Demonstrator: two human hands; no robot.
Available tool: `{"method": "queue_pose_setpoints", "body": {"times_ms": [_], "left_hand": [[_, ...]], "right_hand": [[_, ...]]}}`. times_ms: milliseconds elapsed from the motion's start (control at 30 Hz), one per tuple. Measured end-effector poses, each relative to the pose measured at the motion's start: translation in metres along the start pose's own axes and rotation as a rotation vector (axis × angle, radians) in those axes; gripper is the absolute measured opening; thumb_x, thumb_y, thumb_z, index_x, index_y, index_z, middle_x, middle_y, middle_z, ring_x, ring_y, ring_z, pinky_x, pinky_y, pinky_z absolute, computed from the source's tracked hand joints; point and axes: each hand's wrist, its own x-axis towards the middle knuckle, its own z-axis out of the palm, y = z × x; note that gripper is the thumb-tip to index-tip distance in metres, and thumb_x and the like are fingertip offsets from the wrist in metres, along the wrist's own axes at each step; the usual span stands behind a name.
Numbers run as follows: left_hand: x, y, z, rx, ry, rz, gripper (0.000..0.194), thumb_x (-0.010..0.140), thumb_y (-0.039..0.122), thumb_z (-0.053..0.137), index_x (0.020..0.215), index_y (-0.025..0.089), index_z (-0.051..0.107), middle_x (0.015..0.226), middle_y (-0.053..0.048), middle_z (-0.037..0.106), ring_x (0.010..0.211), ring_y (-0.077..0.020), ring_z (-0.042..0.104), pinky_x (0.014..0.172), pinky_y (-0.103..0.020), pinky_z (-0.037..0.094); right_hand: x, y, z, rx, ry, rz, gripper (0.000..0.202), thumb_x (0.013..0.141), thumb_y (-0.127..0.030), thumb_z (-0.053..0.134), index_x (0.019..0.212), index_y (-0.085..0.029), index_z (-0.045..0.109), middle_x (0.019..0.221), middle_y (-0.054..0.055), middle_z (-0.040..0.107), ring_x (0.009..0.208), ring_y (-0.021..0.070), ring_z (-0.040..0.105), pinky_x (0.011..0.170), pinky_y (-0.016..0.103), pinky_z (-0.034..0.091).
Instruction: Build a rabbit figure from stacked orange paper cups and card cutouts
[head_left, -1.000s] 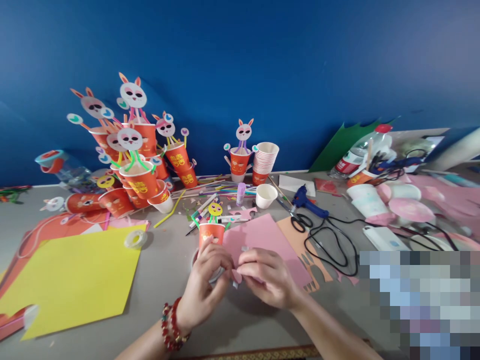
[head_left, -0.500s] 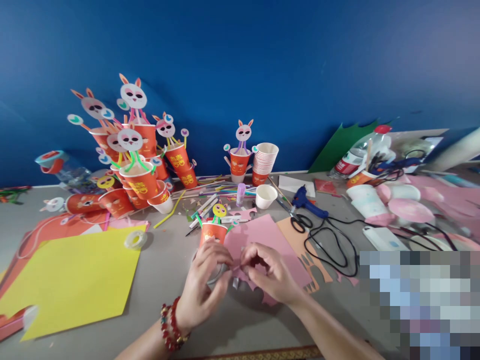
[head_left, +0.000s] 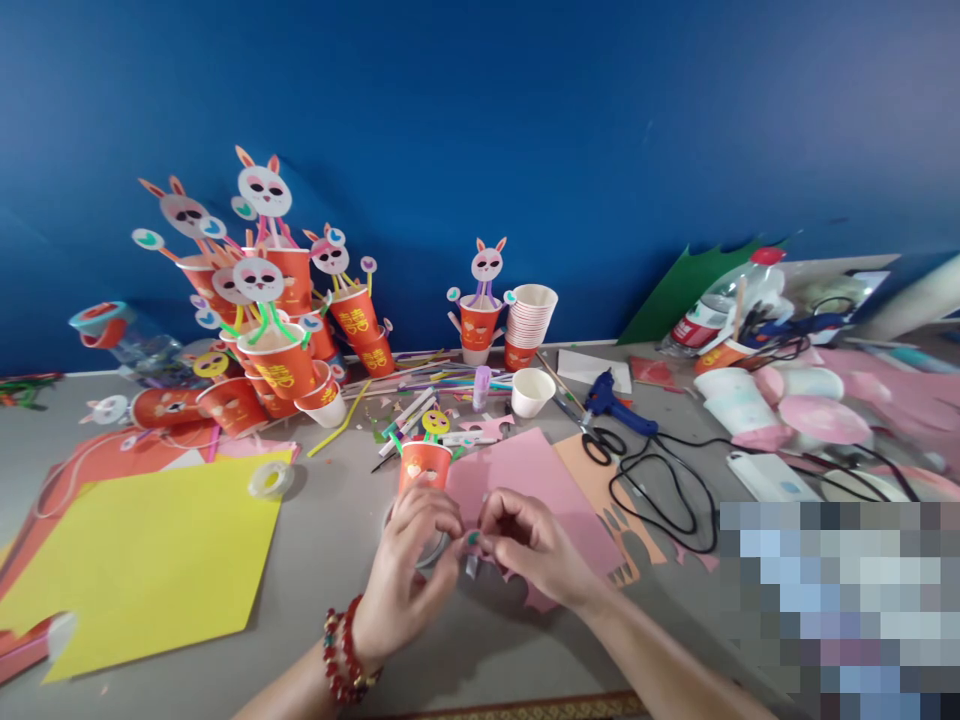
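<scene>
Between my two hands is a small round paper piece [head_left: 472, 539] with a green mark. The fingertips of my right hand [head_left: 529, 545] pinch its right side. My left hand [head_left: 420, 560], with red beads at its wrist, has thumb and fingertips closed at the piece's left edge. Just beyond my left hand stands a red paper cup [head_left: 425, 465] with a yellow face [head_left: 435, 423] and green arms. A roll of tape [head_left: 431, 548] lies partly hidden behind my left hand. Pink paper [head_left: 536, 490] with cut edges lies under and beyond my right hand.
Decorated rabbit cups [head_left: 277, 365] crowd the back left, near yellow paper [head_left: 165, 550]. Stacked cups [head_left: 531, 320], a white cup [head_left: 533, 393] and a glue stick [head_left: 481, 388] stand behind. Scissors [head_left: 602, 446] and a blue glue gun [head_left: 619, 408] with black cable lie right.
The small round piece between my fingertips now shows its green mark. My hands have shifted only slightly, and the yellow-faced cup appears a little further left.
</scene>
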Motion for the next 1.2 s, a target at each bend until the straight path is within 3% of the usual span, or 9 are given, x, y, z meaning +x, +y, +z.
{"method": "queue_pose_setpoints", "body": {"times_ms": [200, 367, 733, 833, 900, 967, 1100, 1200], "left_hand": [[0.002, 0.006, 0.000, 0.046, -0.052, 0.004, 0.017, 0.085, 0.005, 0.055, 0.088, 0.022, 0.055, 0.090, -0.002, 0.066, 0.093, -0.0197, 0.061, 0.106, -0.049, 0.037], [0.002, 0.004, 0.000, -0.011, -0.010, -0.002, 0.016, 0.087, 0.006, 0.056, 0.086, 0.022, 0.056, 0.090, -0.001, 0.067, 0.093, -0.0190, 0.061, 0.104, -0.045, 0.038], [-0.003, -0.001, 0.000, -0.076, 0.031, -0.001, 0.011, 0.090, 0.011, 0.057, 0.092, 0.022, 0.059, 0.094, -0.004, 0.067, 0.096, -0.0207, 0.061, 0.102, -0.047, 0.041], [-0.003, -0.013, -0.003, -0.049, 0.207, -0.052, 0.018, 0.091, 0.021, 0.057, 0.110, 0.022, 0.058, 0.109, -0.008, 0.064, 0.107, -0.0247, 0.059, 0.100, -0.047, 0.044], [-0.001, -0.028, -0.008, 0.022, 0.395, -0.159, 0.027, 0.092, 0.027, 0.058, 0.118, 0.021, 0.055, 0.116, -0.011, 0.060, 0.111, -0.0258, 0.059, 0.098, -0.045, 0.047], [0.003, -0.044, -0.014, 0.120, 0.469, -0.268, 0.030, 0.092, 0.034, 0.058, 0.118, 0.020, 0.052, 0.113, -0.010, 0.060, 0.105, -0.0245, 0.061, 0.094, -0.043, 0.050], [0.010, -0.065, -0.023, 0.246, 0.255, -0.433, 0.047, 0.090, 0.047, 0.059, 0.124, 0.019, 0.043, 0.085, -0.002, 0.063, 0.081, -0.0231, 0.065, 0.079, -0.040, 0.054], [0.010, -0.065, -0.018, 0.327, 0.148, -0.490, 0.067, 0.086, 0.055, 0.061, 0.135, 0.018, 0.035, 0.085, -0.003, 0.067, 0.080, -0.0264, 0.067, 0.078, -0.043, 0.054]], "right_hand": [[-0.001, 0.001, 0.001, -0.030, 0.033, -0.088, 0.021, 0.087, -0.033, 0.066, 0.077, -0.019, 0.055, 0.064, -0.005, 0.050, 0.053, 0.0082, 0.042, 0.047, 0.018, 0.033], [-0.001, 0.000, 0.001, -0.013, 0.047, -0.122, 0.023, 0.087, -0.039, 0.069, 0.089, -0.019, 0.059, 0.070, -0.004, 0.052, 0.056, 0.0082, 0.043, 0.050, 0.019, 0.035], [0.000, 0.002, 0.008, 0.039, 0.067, -0.054, 0.034, 0.085, -0.048, 0.073, 0.075, -0.019, 0.057, 0.062, -0.004, 0.053, 0.047, 0.0071, 0.042, 0.043, 0.019, 0.033], [0.000, 0.000, 0.005, 0.028, 0.121, -0.059, 0.035, 0.084, -0.048, 0.073, 0.073, -0.019, 0.057, 0.062, -0.004, 0.053, 0.048, 0.0077, 0.043, 0.045, 0.020, 0.033], [0.000, -0.001, 0.001, 0.006, 0.158, -0.069, 0.035, 0.084, -0.048, 0.072, 0.074, -0.018, 0.058, 0.064, -0.004, 0.053, 0.051, 0.0083, 0.043, 0.048, 0.021, 0.033], [0.000, 0.000, -0.001, -0.007, 0.170, -0.069, 0.035, 0.085, -0.049, 0.071, 0.075, -0.018, 0.058, 0.065, -0.004, 0.052, 0.053, 0.0087, 0.043, 0.049, 0.021, 0.033], [0.001, 0.001, -0.001, -0.022, 0.141, -0.057, 0.033, 0.086, -0.048, 0.070, 0.076, -0.018, 0.058, 0.067, -0.003, 0.052, 0.056, 0.0096, 0.045, 0.053, 0.022, 0.034], [0.001, 0.003, 0.000, -0.037, 0.104, -0.051, 0.031, 0.087, -0.045, 0.069, 0.076, -0.018, 0.058, 0.068, -0.003, 0.053, 0.060, 0.0103, 0.047, 0.057, 0.023, 0.036]]}}
